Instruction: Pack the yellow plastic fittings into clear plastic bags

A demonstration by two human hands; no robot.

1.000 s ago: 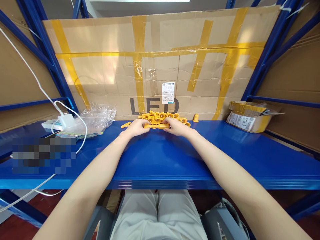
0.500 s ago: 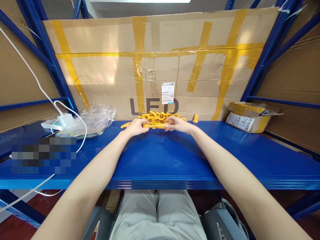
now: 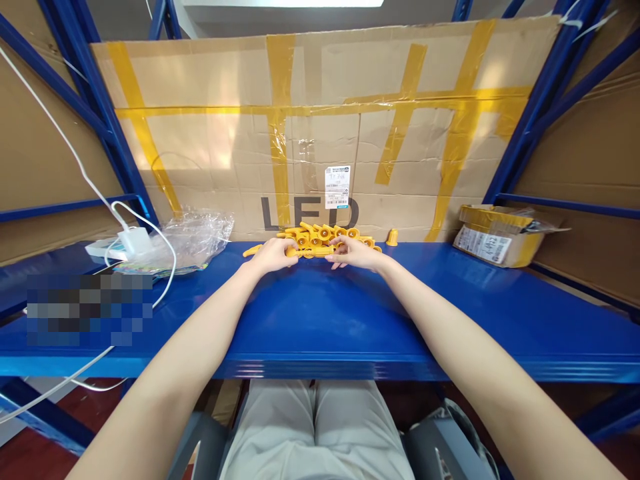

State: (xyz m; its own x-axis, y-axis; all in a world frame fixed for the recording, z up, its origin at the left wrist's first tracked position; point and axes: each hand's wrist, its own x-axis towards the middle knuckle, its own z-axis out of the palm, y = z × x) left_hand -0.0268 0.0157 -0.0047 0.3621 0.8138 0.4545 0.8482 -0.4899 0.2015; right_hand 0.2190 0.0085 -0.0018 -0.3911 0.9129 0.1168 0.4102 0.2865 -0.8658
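1. Two bare hands reach over the blue bench (image 3: 320,313). The left hand's (image 3: 271,256) grip is closed on the left end of the front yellow piece (image 3: 317,253).
2. The right hand (image 3: 356,255) has its fingers bent at the right end of that piece. I cannot tell if its grip is tight or just touching.
3. The piece seems to lie flat, its long way going side to side, along the back edge of the bench. It sits between the two hands, so each hand is near its own end.
4. Just behind it is a pile of yellow parts (image 3: 325,233), many with round open ends facing the front.
5. One loose yellow part (image 3: 251,251) lies just left of the left hand.
6. A yellow cap (image 3: 393,237) stands upright to the right of the pile, by the back edge.
7. Farther out, a crinkly clear bag (image 3: 203,230) is on the left, and a small open box (image 3: 484,243) is near the back right corner.
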